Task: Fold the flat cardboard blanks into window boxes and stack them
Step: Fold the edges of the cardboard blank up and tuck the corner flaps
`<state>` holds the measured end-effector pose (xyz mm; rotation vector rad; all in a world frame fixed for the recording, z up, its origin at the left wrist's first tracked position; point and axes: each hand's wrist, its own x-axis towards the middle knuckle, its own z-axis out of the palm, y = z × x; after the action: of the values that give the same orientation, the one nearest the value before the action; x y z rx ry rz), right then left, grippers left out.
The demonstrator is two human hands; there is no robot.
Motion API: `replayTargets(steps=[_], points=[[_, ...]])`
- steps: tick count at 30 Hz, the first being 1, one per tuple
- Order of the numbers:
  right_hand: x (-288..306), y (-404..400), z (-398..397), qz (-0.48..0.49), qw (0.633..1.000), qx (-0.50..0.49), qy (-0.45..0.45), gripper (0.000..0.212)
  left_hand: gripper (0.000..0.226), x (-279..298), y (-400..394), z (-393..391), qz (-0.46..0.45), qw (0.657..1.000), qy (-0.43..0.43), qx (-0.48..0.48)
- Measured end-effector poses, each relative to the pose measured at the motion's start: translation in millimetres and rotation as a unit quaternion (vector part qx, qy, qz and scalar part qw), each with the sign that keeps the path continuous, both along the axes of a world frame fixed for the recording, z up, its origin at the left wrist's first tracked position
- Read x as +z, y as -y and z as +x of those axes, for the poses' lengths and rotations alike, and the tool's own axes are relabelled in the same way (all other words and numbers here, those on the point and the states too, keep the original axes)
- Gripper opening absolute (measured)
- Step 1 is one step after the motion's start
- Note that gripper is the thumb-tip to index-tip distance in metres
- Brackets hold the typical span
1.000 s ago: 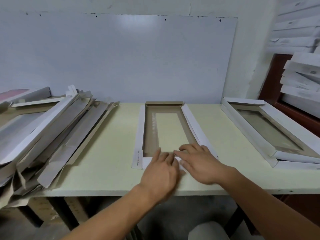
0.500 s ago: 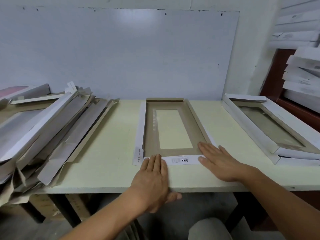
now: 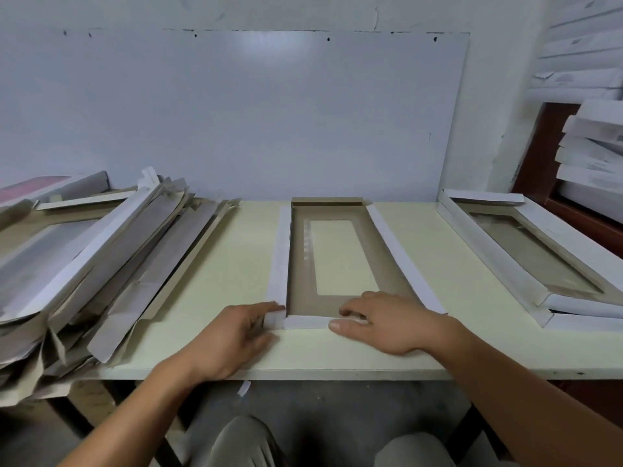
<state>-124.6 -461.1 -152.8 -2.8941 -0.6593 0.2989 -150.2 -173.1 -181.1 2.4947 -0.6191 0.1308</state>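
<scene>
Head view: a cardboard blank (image 3: pixel 337 257) with a clear window lies at the centre of the frame on a pale table (image 3: pixel 455 335), brown inner face up, its long axis running away from the viewer. Its far end flap stands folded at the wall, and the two long side flaps show their white faces, the left one raised, the right one splayed outward.

The near end flap (image 3: pixel 308 321) is turned up as a white strip along the lower edge of the blank. The left hand (image 3: pixel 232 335) pinches the lower-left corner tab between curled forefinger and thumb. The right hand (image 3: pixel 384 321) grips the right part of the same flap, thumb along its outer face, fingers curled over onto the brown panel.

At the left of the frame a loose pile of flat blanks (image 3: pixel 101 264) overhangs the table edge. At the right lies a folded window box (image 3: pixel 539 254), window up. In the upper right corner more white boxes (image 3: pixel 593 146) are stacked. The person's knees show at the bottom of the frame.
</scene>
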Motion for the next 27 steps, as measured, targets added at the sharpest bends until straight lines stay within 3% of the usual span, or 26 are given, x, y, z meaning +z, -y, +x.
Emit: replayTargets(steps=[4,7,9,11,13,14,16,17,18,19,22,25,27], points=[[-13,-4,-10,0.063,0.996,0.057,0.003,0.036,0.028,-3,-6,10,0.013,0.999,-0.013,-0.044],[-18,-1,-19,0.058,0.996,0.058,0.044,0.027,0.023,5,-8,7,-0.02,0.995,-0.07,-0.062],[-19,-10,-24,0.021,0.994,0.038,0.096,0.026,0.047,14,-5,1,-0.016,0.994,-0.088,-0.062],[-19,-28,-28,0.008,0.992,0.032,0.122,0.023,0.061,19,10,-3,0.114,0.992,0.019,-0.045],[-11,-46,-30,0.072,0.993,0.065,0.075,0.026,0.038,20,34,-9,0.234,0.962,0.139,-0.033],[-2,-49,-28,0.106,0.99,0.095,0.019,0.029,0.028,20,43,-12,0.251,0.953,0.166,-0.042],[17,-35,-15,0.164,0.974,0.135,-0.082,0.019,0.021,19,44,-13,0.256,0.949,0.168,-0.078],[27,-19,-4,0.178,0.972,0.121,-0.093,0.037,0.019,19,35,-11,0.242,0.954,0.147,-0.102],[34,3,8,0.155,0.98,0.097,-0.077,0.06,0.017,21,21,-8,0.226,0.958,0.123,-0.129],[37,28,17,0.068,0.995,0.065,-0.041,0.076,0.018,25,7,-4,0.222,0.956,0.114,-0.153],[29,87,33,-0.21,0.978,-0.012,0.003,0.089,0.03,39,-29,10,0.228,0.947,0.138,-0.18],[20,105,36,-0.215,0.976,-0.002,0.022,0.06,0.028,48,-52,27,0.259,0.945,0.182,-0.085],[20,101,37,-0.217,0.974,0.013,0.064,0.023,0.051,56,-60,39,0.334,0.921,0.189,0.064]])
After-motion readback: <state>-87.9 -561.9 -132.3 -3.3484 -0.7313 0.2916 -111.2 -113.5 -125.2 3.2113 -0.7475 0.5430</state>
